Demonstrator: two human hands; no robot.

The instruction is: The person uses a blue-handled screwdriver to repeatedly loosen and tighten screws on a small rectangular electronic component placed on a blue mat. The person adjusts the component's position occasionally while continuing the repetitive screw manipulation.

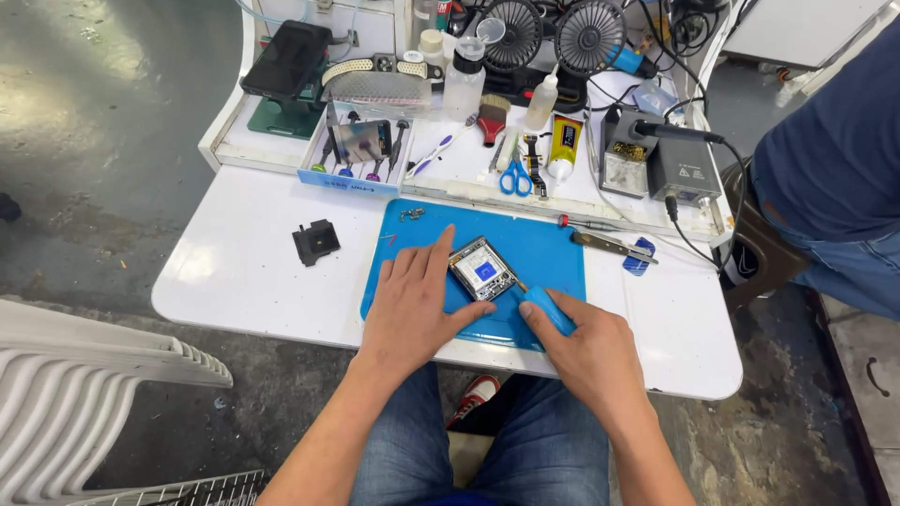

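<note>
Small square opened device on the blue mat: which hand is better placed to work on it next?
Probably the right hand: it grips the blue-handled screwdriver with the tip at the small square opened device. The left hand lies flat on the blue mat, fingers bracing the device's edge.

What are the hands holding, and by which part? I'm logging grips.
Right hand grips a blue-handled screwdriver by its handle; left hand presses the small square opened device at its edge.

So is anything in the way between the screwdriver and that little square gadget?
Nothing visible. The right hand holds the blue screwdriver with its tip right at the gadget, which the left hand steadies on the blue mat.
</note>
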